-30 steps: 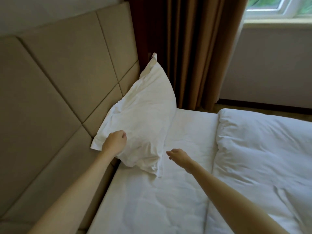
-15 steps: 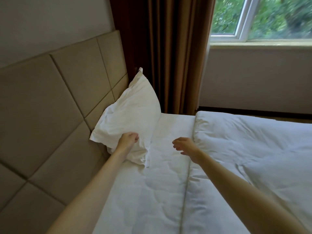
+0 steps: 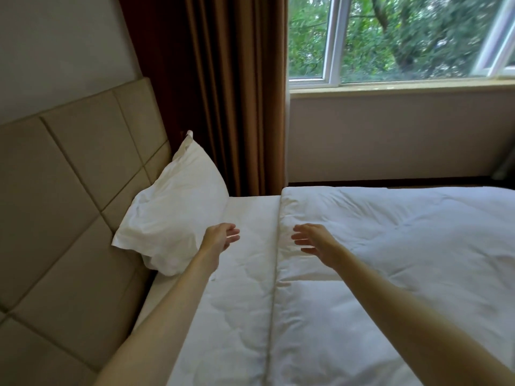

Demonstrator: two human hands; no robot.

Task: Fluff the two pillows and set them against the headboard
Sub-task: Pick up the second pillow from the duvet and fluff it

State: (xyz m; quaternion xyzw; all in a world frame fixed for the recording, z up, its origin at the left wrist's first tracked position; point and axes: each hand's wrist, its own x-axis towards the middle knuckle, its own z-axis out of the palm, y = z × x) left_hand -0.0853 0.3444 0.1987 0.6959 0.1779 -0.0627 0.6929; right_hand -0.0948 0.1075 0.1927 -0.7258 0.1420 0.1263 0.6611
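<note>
One white pillow is leaning against the beige headboard. The left hand and right hand are hovering over the bed, fingers spread, gripping nothing.

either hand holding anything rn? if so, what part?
Nothing held. Left hand and right hand are both open above the bed; the pillow leans on the headboard, untouched.

One white pillow is propped up tilted against the beige padded headboard, far corner of the bed by the curtain side. Pretty wrinkled, lower corner flopping out, bottom edge resting on the sheet.
</note>
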